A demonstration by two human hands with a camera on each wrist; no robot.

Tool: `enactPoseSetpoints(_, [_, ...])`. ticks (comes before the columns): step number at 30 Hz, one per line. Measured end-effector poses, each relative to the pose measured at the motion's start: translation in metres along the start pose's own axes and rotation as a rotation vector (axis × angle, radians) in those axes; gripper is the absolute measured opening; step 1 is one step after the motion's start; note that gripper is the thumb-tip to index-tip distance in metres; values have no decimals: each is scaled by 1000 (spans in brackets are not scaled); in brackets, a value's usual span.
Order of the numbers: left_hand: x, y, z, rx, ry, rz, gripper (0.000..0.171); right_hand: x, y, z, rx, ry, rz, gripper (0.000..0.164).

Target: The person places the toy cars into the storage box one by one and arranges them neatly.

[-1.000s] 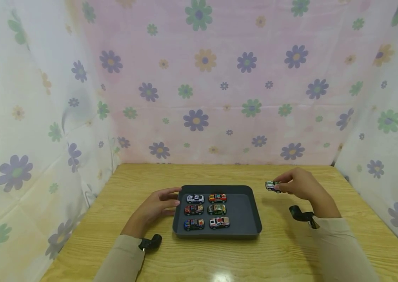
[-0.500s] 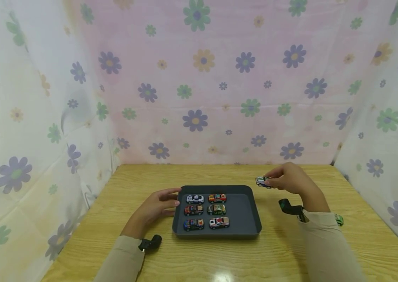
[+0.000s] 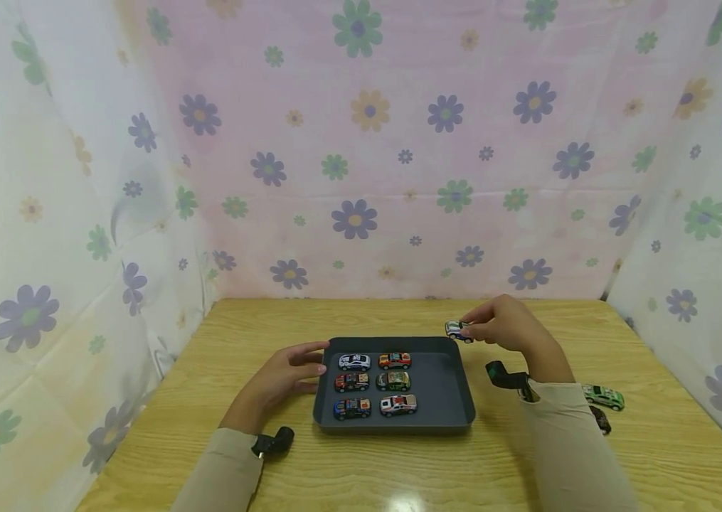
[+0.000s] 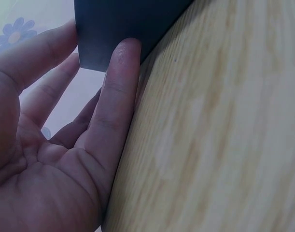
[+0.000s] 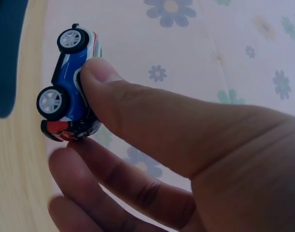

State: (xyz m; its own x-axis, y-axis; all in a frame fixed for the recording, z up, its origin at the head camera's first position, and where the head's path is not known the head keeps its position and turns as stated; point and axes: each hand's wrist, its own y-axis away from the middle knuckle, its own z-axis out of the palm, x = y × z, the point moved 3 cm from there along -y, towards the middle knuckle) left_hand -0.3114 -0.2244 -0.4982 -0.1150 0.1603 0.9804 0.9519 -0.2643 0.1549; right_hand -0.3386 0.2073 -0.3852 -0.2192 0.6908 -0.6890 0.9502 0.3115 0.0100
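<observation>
My right hand (image 3: 504,328) pinches a white and blue toy car (image 3: 459,331) between thumb and fingers, just beyond the tray's back right corner. In the right wrist view that toy car (image 5: 72,87) shows its blue side and white-spoked wheels. A dark grey tray (image 3: 442,384) lies on the table, with several toy cars in two columns on its left and middle part. Among them are a white one (image 3: 354,362) and a red and yellow one (image 3: 395,360). My left hand (image 3: 284,373) rests its fairly straight fingers against the tray's left wall (image 4: 108,38).
Beside my right sleeve, a green toy car (image 3: 605,397) and a dark toy car (image 3: 600,419), partly hidden by the sleeve, lie on the wooden table (image 3: 258,462). Flowered cloth (image 3: 399,206) hangs behind and at both sides.
My right hand has moved left with the toy car, from right of the tray to its back right corner. The green and dark cars have come out from behind my sleeve. My left hand stays put.
</observation>
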Motion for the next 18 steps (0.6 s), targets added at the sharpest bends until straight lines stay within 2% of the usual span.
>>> enactPoseSetpoints(5, [-1,-1,0,-16,-4,5,64,-4,-4,10,18,65,-64,22])
enactPoseSetpoints(9, [-1,-1,0,-16,-5,6,65,-7,-8,19,21,61,-96,22])
enactPoseSetpoints(18, [0,0,1,-10,-3,2,64,-5,-17,36,15,77,-54,20])
